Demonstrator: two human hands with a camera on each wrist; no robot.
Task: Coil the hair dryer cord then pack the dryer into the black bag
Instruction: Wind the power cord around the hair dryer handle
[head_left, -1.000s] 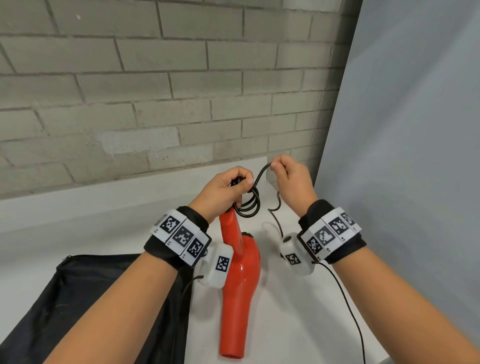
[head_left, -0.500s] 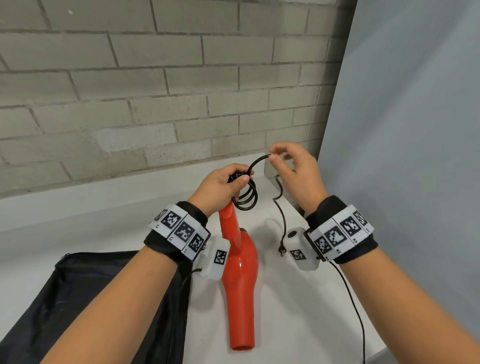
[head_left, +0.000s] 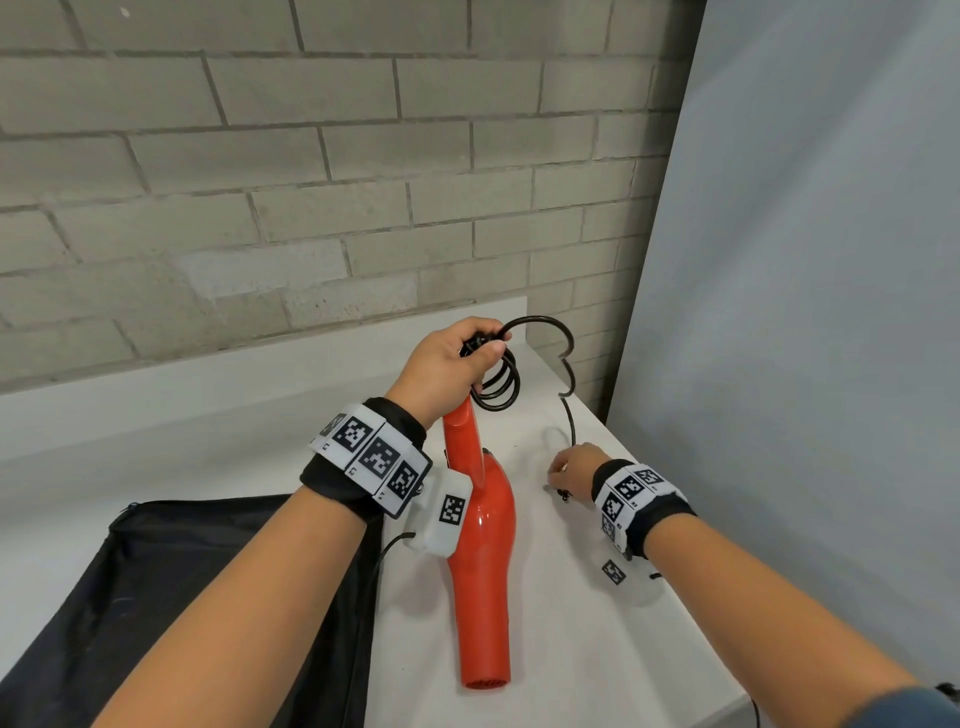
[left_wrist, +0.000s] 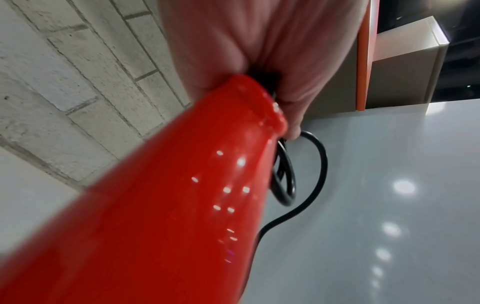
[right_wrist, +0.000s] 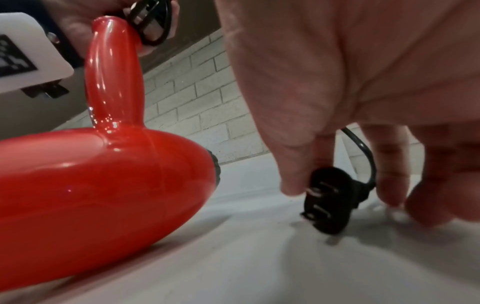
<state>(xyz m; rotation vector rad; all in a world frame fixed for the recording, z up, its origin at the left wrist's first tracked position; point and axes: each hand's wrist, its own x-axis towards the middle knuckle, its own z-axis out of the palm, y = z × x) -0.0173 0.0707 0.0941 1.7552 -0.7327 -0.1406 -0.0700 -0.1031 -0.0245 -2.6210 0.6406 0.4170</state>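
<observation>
One red hair dryer is lying on the white tabletop, near its right edge. The left hand is gripping its handle and the coiled cord. Only the right-wrist view shows the right hand closing thumb and fingers around the one plug. One black bag is lying at the near left.

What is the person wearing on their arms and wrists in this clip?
Both forearms are bare. Each wrist carries a black fabric wristband wrapped by a white band of square black-and-white coded tags: left wristband, right wristband. A white camera housing with its own tag hangs under the left wrist, trailing a thin black cable. A dark blue sleeve edge shows at the right upper arm.
</observation>
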